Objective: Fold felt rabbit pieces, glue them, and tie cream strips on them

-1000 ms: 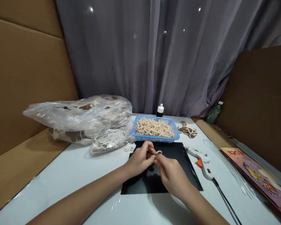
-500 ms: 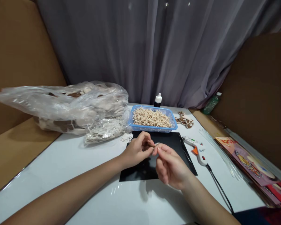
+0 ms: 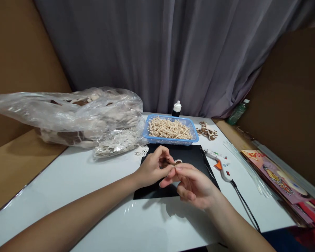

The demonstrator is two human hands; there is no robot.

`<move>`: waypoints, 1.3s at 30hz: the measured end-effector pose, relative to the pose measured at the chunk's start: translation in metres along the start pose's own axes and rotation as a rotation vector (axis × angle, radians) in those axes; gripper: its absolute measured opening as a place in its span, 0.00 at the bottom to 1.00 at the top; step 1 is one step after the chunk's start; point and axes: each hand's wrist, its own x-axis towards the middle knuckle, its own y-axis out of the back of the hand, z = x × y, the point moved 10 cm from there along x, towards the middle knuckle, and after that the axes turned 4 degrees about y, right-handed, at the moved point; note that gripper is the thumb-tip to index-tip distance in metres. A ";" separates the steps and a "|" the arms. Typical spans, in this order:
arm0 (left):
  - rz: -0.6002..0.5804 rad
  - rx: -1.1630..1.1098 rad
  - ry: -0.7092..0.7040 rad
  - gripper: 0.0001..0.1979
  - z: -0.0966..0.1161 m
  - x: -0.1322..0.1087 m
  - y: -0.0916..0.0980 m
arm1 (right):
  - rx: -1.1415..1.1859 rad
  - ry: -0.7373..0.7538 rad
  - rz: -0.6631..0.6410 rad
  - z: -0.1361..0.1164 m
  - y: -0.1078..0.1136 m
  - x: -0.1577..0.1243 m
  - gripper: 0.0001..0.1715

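Note:
Above the black sheet (image 3: 170,189), my left hand (image 3: 153,168) pinches a small brown piece with a white edge (image 3: 177,162) between thumb and fingers. The fingertips of my right hand (image 3: 195,183) are closed together at the near side of the same piece, thumb against finger. Much of the piece is hidden behind the fingers. It resembles the brown and white pieces (image 3: 205,131) grouped at the back right. Right of the sheet lies a white glue gun (image 3: 220,164) with an orange trigger, its nozzle near the sheet's edge.
A blue basket (image 3: 170,140) of cream-coloured twisted strands stands behind the sheet, with a white-capped bottle (image 3: 176,108) behind it. Large plastic bags (image 3: 94,119) fill the back left. Clear glue sticks (image 3: 248,171), magazines (image 3: 280,185) and a green bottle (image 3: 238,112) lie on the right.
My right hand has turned and its fingers have shifted across the near side of the piece. More of the piece's white edge now shows. My left hand keeps its pinch.

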 end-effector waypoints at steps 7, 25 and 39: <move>0.014 -0.012 -0.033 0.12 -0.001 0.001 0.002 | -0.542 0.263 0.112 -0.015 -0.006 -0.008 0.15; -0.254 0.343 -0.258 0.15 0.018 -0.010 -0.027 | -1.187 0.701 0.042 -0.030 -0.039 -0.060 0.11; -0.244 0.564 -0.376 0.11 0.030 -0.018 -0.037 | -0.579 0.267 0.387 -0.051 0.063 0.036 0.20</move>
